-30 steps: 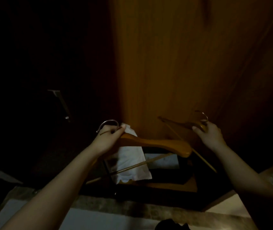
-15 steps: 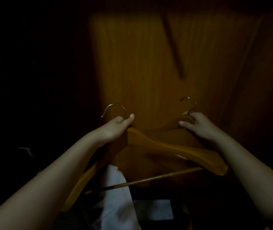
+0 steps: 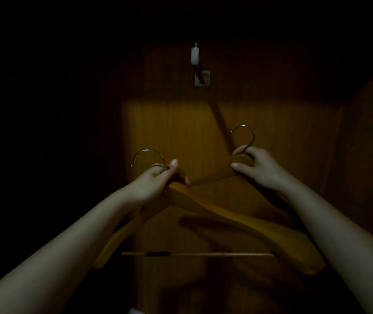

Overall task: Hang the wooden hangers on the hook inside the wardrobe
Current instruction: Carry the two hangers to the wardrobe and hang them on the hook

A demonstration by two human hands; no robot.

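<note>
The wardrobe back panel (image 3: 181, 137) fills the view, dim and lit only across its middle. All positions below are given relative to the hook (image 3: 200, 74), a small metal fitting fixed high on that panel with a pale tip projecting above it.

Two wooden hangers are held below the hook, neither on it yet. The left hanger (image 3: 215, 214) lies below and left of the hook; its long axis runs roughly level, with its bar (image 3: 199, 254) horizontal. The right hanger (image 3: 217, 175) lies below and slightly right of the hook, its shoulders partly hidden behind the left one.

The left hand (image 3: 156, 181) is clamped on the neck of the left hanger, fingers closed around the base of its wire loop (image 3: 149, 156). The right hand (image 3: 255, 167) is clamped on the neck of the right hanger, under its wire loop (image 3: 245, 134).

The right wire loop sits higher and nearer the hook than the left one, so the right hand probably has the shorter lift, up and a little leftward.
</note>
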